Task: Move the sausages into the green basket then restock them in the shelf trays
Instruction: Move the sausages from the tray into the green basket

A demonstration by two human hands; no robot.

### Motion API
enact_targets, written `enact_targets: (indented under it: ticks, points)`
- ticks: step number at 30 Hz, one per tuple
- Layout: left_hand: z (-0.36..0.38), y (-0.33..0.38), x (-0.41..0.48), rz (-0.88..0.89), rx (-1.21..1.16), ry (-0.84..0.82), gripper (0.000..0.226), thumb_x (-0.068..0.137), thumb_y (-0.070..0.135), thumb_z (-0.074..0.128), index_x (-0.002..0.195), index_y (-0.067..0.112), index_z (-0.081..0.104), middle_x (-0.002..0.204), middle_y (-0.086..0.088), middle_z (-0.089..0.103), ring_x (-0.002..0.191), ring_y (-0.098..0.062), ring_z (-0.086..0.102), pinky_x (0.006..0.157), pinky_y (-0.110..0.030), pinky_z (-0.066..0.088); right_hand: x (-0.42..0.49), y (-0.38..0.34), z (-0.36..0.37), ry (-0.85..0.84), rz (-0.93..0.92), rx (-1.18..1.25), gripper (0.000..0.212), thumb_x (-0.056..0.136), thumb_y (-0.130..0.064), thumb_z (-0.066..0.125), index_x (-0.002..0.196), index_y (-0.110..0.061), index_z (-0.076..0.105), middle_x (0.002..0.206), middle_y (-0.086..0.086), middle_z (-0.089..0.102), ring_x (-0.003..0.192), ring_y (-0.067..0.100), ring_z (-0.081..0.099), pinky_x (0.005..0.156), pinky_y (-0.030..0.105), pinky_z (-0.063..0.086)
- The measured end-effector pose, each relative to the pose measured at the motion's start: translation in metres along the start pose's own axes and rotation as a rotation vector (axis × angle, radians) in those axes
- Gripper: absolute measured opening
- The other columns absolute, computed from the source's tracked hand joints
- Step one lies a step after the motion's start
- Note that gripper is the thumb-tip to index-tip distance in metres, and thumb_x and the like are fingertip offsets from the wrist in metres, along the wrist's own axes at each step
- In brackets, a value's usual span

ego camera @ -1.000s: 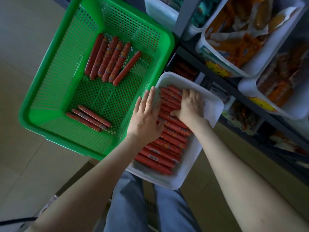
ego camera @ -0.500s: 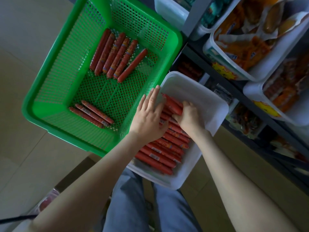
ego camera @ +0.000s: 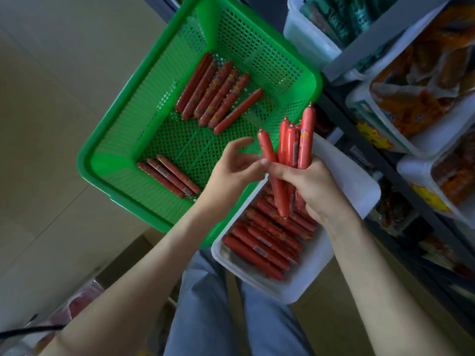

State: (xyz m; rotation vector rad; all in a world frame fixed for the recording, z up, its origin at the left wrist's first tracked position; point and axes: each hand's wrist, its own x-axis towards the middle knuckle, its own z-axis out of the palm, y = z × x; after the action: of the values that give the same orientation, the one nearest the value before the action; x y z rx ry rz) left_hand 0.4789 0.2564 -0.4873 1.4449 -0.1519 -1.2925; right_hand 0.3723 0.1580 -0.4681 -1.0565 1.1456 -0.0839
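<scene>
9 sausages [ego camera: 218, 95]: in the green basket [ego camera: 312, 84]
Right hand [ego camera: 312, 187]: grips a bunch [ego camera: 305, 140] above the white tray [ego camera: 347, 176]
Left hand [ego camera: 230, 172]: relaxed, fingertips [ego camera: 262, 162] touching the bunch

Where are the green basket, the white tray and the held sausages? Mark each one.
green basket [ego camera: 86, 163]: head view, near left corner of its rim.
white tray [ego camera: 347, 181]: head view, bare far end of its floor.
held sausages [ego camera: 307, 140]: head view, upper part of the tallest one.

The right hand [ego camera: 312, 187] hides some sausages [ego camera: 259, 244] in the white tray [ego camera: 303, 286]; shelf trays [ego camera: 437, 136] run off the right edge.
</scene>
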Motion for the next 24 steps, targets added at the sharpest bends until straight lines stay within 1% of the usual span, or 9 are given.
enact_targets:
  ticks: [3,6,9,11,13,15,18,21,24]
  points:
    - [-0.028,0.016,0.007,-0.054,-0.007,0.001,0.02,0.09,0.005,0.06,0.109,0.009,0.057,0.089,-0.005,0.067,0.086,-0.018,0.063,0.086,-0.035,0.053,0.015,-0.006,0.027,-0.075,0.052,0.067,0.021,0.075,-0.01,0.074,0.095,-0.006,0.071,0.09,0.012,0.073,0.09,0.024,0.069,0.085,0.032,0.052]
    - [-0.061,0.027,0.011,-0.046,0.063,0.003,0.015,0.09,0.006,0.06,0.105,0.003,0.06,0.093,-0.01,0.065,0.087,-0.02,0.06,0.089,-0.035,0.052,0.03,-0.007,0.055,-0.171,0.108,0.148,0.021,0.075,-0.004,0.069,0.095,-0.01,0.071,0.092,0.009,0.072,0.091,0.02,0.068,0.087,0.032,0.053]
    - [-0.095,0.032,0.013,-0.03,0.248,0.068,0.01,0.091,0.012,0.063,0.1,0.015,0.063,0.09,-0.002,0.068,0.071,-0.006,0.062,0.071,-0.023,0.054,0.047,-0.003,0.084,-0.205,0.138,0.108,0.017,0.078,-0.001,0.066,0.092,-0.011,0.07,0.087,0.005,0.071,0.085,0.017,0.068,0.079,0.028,0.054]
    - [-0.117,0.027,0.012,0.017,0.5,0.195,0.012,0.09,0.018,0.064,0.101,0.02,0.064,0.093,0.003,0.07,0.069,-0.003,0.063,0.065,-0.024,0.052,0.059,0.001,0.102,-0.186,0.169,0.064,0.013,0.08,0.0,0.065,0.087,-0.01,0.068,0.076,0.002,0.071,0.073,0.013,0.068,0.068,0.027,0.055]
    - [-0.139,0.018,0.009,0.137,0.734,0.379,0.018,0.089,0.017,0.06,0.107,0.015,0.064,0.1,-0.001,0.068,0.087,-0.015,0.065,0.078,-0.031,0.051,0.072,0.007,0.118,-0.153,0.176,-0.041,0.011,0.081,0.0,0.067,0.085,-0.01,0.067,0.071,0.0,0.069,0.067,0.011,0.067,0.065,0.026,0.054]
    - [-0.161,0.006,0.006,0.3,0.917,0.532,0.028,0.087,0.015,0.055,0.112,0.006,0.061,0.108,-0.011,0.063,0.101,-0.028,0.059,0.088,-0.034,0.043,0.088,0.017,0.13,-0.107,0.154,-0.234,0.012,0.08,-0.004,0.07,0.085,-0.013,0.066,0.077,-0.001,0.068,0.072,0.011,0.066,0.072,0.027,0.053]
    - [-0.192,-0.016,0.001,0.406,1.156,0.704,0.04,0.082,0.017,0.056,0.119,0.004,0.058,0.121,-0.017,0.057,0.113,-0.035,0.05,0.099,-0.043,0.032,0.111,0.039,0.149,-0.051,0.096,-0.454,0.02,0.077,-0.007,0.073,0.091,-0.017,0.064,0.084,-0.003,0.066,0.078,0.013,0.063,0.072,0.023,0.048]
    - [-0.212,-0.045,0.0,0.326,1.389,0.735,0.055,0.076,0.017,0.06,0.129,0.003,0.052,0.14,-0.022,0.045,0.132,-0.037,0.035,0.111,-0.048,0.017,0.125,0.067,0.171,-0.126,0.088,-0.656,0.032,0.076,-0.006,0.073,0.106,-0.014,0.063,0.096,0.003,0.066,0.087,0.016,0.061,0.074,0.02,0.043]
    - [-0.216,-0.065,-0.001,0.306,1.568,0.66,0.058,0.081,0.024,0.056,0.135,0.004,0.049,0.149,-0.025,0.031,0.139,-0.039,0.022,0.113,-0.051,0.014,0.129,0.095,0.181,-0.162,0.132,-0.783,0.038,0.077,-0.003,0.07,0.114,-0.009,0.061,0.109,0.01,0.068,0.099,0.02,0.064,0.08,0.024,0.046]
